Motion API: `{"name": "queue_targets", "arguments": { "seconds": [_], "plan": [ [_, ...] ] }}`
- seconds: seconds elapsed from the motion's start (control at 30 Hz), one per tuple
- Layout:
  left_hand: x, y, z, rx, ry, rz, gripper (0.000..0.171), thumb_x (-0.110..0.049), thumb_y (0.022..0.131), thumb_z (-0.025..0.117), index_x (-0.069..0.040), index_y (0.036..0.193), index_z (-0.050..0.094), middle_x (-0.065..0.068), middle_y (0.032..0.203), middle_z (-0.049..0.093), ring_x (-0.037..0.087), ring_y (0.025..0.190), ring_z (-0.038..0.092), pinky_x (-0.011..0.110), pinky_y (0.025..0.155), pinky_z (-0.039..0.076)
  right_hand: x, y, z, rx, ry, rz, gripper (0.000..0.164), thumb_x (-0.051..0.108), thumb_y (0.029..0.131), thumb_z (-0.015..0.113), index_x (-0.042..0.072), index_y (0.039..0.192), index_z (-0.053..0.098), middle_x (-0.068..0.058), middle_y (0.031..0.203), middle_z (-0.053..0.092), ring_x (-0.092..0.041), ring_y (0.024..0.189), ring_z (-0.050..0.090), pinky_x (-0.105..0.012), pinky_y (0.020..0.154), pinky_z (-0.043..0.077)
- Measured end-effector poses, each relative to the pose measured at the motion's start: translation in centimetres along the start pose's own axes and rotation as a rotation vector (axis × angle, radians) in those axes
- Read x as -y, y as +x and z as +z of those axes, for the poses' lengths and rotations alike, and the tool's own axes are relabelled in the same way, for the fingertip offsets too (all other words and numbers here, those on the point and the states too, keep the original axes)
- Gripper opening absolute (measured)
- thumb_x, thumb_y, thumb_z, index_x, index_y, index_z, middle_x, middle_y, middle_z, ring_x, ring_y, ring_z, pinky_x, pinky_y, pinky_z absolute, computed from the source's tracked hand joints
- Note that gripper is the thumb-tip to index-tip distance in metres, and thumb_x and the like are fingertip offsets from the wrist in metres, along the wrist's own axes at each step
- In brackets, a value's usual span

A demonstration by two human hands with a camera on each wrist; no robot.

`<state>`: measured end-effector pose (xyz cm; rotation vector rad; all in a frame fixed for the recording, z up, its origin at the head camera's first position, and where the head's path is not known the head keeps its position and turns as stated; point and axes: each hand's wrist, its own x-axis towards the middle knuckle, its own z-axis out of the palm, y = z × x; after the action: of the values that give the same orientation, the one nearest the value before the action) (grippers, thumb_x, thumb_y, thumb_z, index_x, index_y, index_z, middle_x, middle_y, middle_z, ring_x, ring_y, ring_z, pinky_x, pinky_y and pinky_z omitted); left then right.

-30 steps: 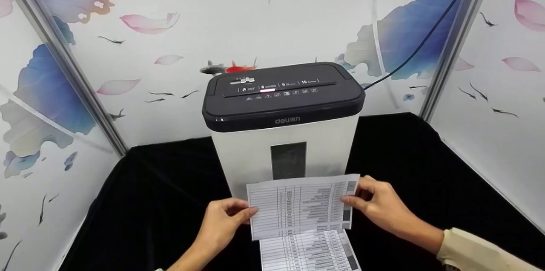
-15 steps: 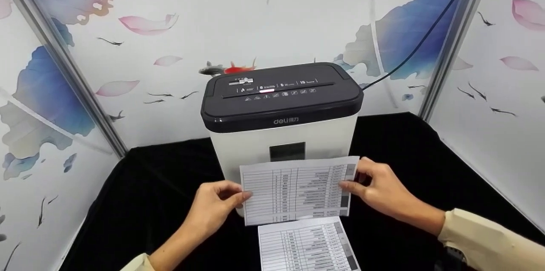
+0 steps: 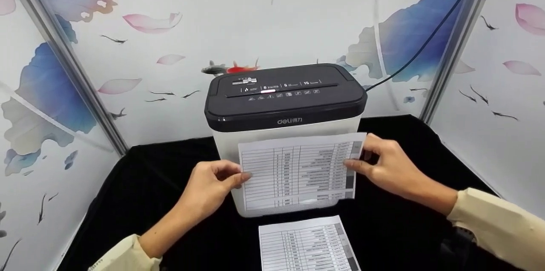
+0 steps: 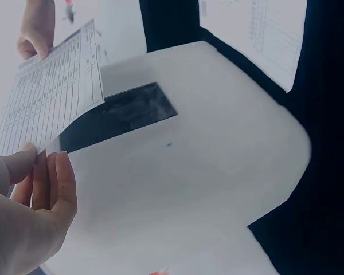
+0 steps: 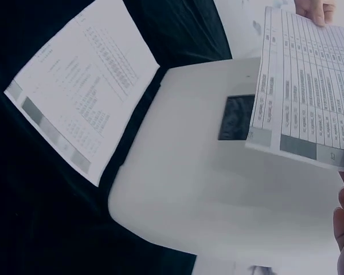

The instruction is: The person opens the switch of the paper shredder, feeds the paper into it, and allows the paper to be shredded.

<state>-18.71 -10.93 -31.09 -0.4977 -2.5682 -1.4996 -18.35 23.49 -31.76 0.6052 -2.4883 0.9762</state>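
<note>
A printed sheet of paper (image 3: 298,173) with a table on it is held up before the white front of a paper shredder (image 3: 285,109). My left hand (image 3: 213,185) pinches its left edge between thumb and fingers. At the right edge, my right hand (image 3: 391,166) pinches it the same way. Both wrist views show the sheet (image 4: 57,86) stretched between the two hands, apart from the shredder's front (image 5: 218,177). The shredder's black top carries a long narrow slot (image 3: 298,87). A second printed sheet (image 3: 304,241) lies on the black cloth below.
Black cloth (image 3: 170,203) covers the table under the shredder. White panels (image 3: 289,19) with painted petals and fish enclose the back and sides. A black cord (image 3: 425,41) runs from the shredder's right rear up the wall.
Both hands have raised the held sheet from low before the shredder to just under its black top. The sheet on the cloth has stayed where it was.
</note>
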Motion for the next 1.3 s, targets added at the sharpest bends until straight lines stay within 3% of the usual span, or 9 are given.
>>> {"name": "queue_targets", "arguments": {
  "seconds": [0.5, 0.67, 0.93, 1.3],
  "plan": [
    [-4.2, 1.8, -3.0, -0.048, 0.040, 0.041, 0.007, -0.019, 0.076, 0.075, -0.013, 0.079, 0.071, 0.001, 0.075, 0.070, 0.013, 0.068, 0.064, 0.022, 0.065, 0.054, 2.5, 3.6, -3.9, -0.021, -0.077, -0.078, 0.018, 0.026, 0.080, 0.071, 0.027, 0.097, 0.068, 0.012, 0.091, 0.065, -0.005, 0.075, 0.059, -0.021, 0.063, 0.045],
    [-5.3, 2.3, -3.9, -0.054, 0.048, 0.076, 0.010, -0.021, 0.077, 0.073, -0.012, 0.082, 0.071, 0.001, 0.078, 0.071, 0.011, 0.071, 0.064, 0.022, 0.067, 0.053, 3.2, 4.9, -4.8, -0.034, -0.072, -0.073, 0.014, 0.022, 0.080, 0.071, 0.024, 0.093, 0.069, 0.012, 0.087, 0.063, -0.007, 0.072, 0.057, -0.020, 0.061, 0.044],
    [-6.3, 3.6, -5.4, -0.051, 0.026, 0.114, 0.013, -0.018, 0.077, 0.074, -0.007, 0.084, 0.071, 0.003, 0.076, 0.070, 0.014, 0.069, 0.065, 0.021, 0.067, 0.053, 4.7, 6.7, -6.2, -0.017, -0.093, -0.032, 0.012, 0.022, 0.081, 0.070, 0.023, 0.093, 0.069, 0.012, 0.084, 0.065, -0.007, 0.075, 0.058, -0.022, 0.070, 0.041],
    [-8.5, 6.0, -7.1, -0.051, 0.021, 0.115, 0.024, -0.023, 0.078, 0.073, -0.002, 0.090, 0.070, -0.001, 0.077, 0.071, 0.012, 0.070, 0.068, 0.022, 0.070, 0.055, 6.4, 9.6, -8.3, 0.005, -0.123, 0.017, 0.012, 0.025, 0.084, 0.067, 0.023, 0.095, 0.069, 0.004, 0.079, 0.067, -0.015, 0.068, 0.057, -0.024, 0.055, 0.040]
  ]
}}
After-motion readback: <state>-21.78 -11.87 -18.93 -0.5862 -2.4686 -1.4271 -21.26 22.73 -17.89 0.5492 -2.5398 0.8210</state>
